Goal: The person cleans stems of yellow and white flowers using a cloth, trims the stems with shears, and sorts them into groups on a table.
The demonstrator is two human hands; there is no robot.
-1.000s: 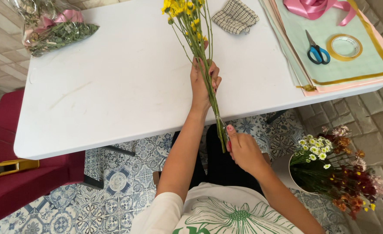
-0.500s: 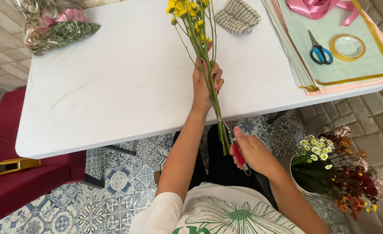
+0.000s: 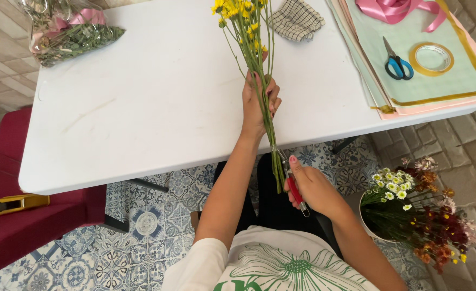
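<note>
While gripping yellow flowers (image 3: 248,32) by the stems over table's (image 3: 141,108) near edge: left hand (image 3: 258,102) closed | right hand (image 3: 313,186) closed on red-handled cutters (image 3: 294,188) at stem ends, below table edge | bucket (image 3: 368,215) right of lap, full of mixed flowers (image 3: 421,210) | scissors (image 3: 395,60), tape roll (image 3: 432,58) on paper (image 3: 442,86), far right corner.

Bright, even daylight; soft shadows; sharp focus; slight wide-angle bending at edges.

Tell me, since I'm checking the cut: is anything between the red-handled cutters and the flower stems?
Nothing visible. The right hand holds the cutters right at the lower ends of the stems, which the left hand grips above the table edge.
</note>
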